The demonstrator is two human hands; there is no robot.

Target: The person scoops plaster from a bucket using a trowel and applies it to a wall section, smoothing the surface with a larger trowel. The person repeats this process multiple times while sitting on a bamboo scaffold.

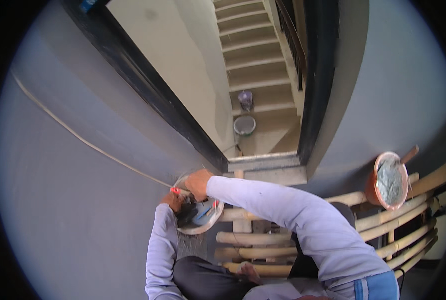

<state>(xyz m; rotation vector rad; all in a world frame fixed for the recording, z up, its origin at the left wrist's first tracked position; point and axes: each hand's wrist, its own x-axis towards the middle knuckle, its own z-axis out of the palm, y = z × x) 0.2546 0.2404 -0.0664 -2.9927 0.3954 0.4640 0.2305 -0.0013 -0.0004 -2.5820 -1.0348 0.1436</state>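
Observation:
Both my hands are over a round whitish bucket (203, 230) at the wall, left of centre. My left hand (172, 201) is at its left rim, fingers curled, just below a small red piece (176, 190). My right hand (199, 183) reaches across to the far side of the rim with its fingers closed; what either hand grips is too small to make out. A thin pale cord (95, 147) runs along the grey wall down to the red piece. In the bucket lie dark material and a blue-handled tool (203, 213).
I sit on bamboo poles (255, 239) with gaps between them. An orange bucket of grey paste (389, 182) with a wooden handle stands at right. Ahead, a dark-framed doorway (323, 65) opens onto stairs (255, 59) holding a basin (244, 126) and a purple container (245, 99).

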